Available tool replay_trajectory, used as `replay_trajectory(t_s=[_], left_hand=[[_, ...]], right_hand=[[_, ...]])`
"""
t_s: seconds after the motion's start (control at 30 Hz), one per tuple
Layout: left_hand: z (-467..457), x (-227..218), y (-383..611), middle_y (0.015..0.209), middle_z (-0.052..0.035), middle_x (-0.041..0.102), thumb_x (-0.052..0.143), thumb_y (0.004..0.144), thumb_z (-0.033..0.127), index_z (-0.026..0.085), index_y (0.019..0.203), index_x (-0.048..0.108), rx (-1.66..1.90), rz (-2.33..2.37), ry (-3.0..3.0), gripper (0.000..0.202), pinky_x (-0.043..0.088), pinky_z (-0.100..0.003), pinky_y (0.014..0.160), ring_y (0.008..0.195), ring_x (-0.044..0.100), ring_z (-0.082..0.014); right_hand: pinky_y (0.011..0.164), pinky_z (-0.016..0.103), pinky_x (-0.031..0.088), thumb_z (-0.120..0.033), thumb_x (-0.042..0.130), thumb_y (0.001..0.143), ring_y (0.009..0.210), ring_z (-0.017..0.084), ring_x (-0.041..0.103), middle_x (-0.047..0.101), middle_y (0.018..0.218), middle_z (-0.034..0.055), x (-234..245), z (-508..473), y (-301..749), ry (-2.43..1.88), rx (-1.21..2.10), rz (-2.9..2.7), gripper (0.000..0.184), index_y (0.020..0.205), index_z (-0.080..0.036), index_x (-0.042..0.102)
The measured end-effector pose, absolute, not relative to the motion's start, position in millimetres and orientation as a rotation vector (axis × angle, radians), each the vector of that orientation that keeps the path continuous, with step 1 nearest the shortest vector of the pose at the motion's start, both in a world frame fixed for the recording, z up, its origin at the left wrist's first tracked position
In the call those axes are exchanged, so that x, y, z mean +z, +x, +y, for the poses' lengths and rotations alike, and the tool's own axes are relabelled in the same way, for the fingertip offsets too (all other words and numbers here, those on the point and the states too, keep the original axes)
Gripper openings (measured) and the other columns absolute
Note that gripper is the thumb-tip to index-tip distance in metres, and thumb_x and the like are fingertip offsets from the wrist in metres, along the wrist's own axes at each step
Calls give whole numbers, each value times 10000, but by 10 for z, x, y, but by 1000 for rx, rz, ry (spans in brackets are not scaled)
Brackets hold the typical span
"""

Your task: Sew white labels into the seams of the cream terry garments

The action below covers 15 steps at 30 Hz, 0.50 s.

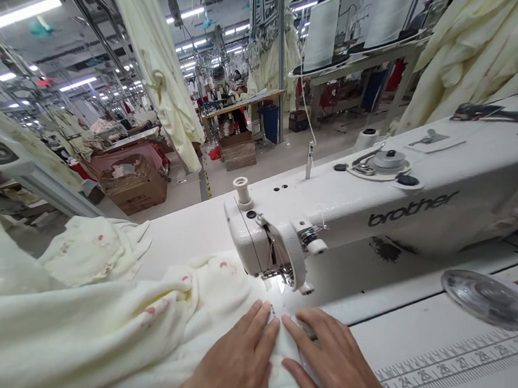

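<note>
Cream fabric with small reddish prints (161,321) spreads over the left of the machine bed and runs under the needle area of a white sewing machine (331,194). My left hand (240,357) lies flat on this cloth, fingers stretched toward the presser foot. Beside it, my right hand (331,349) rests at the cloth's right edge, with fingers apart and thumb out to the left. A small dark-marked label (272,310) shows between my fingertips, just in front of the lit needle area. The machine head hides the needle itself.
A bunched piece of the cloth (97,245) lies at the back left. To the right are a clear round dish (486,298) and a printed ruler strip (461,363). Thread cones (322,33) stand behind the machine. A cardboard box (135,186) sits on the floor.
</note>
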<state>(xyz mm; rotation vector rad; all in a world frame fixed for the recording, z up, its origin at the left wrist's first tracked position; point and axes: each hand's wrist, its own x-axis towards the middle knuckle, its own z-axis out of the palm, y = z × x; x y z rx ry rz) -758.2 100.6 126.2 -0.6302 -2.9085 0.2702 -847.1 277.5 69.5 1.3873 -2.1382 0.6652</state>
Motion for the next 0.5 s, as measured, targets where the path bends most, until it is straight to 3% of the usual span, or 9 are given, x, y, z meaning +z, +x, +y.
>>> replay_trajectory(t_s=[0.5], left_hand=[[983,1197,-7583,1334,-238,494,435,837,103,-19,1304,428,283,-2897,-646,482,493,-354,973,1252,470,-297]], right_hand=[[820,373,430,-283,382,958,1015,251,530,541,1080,134,681,2768,-8489,1353,585,-2119,321,1139,-115,587]])
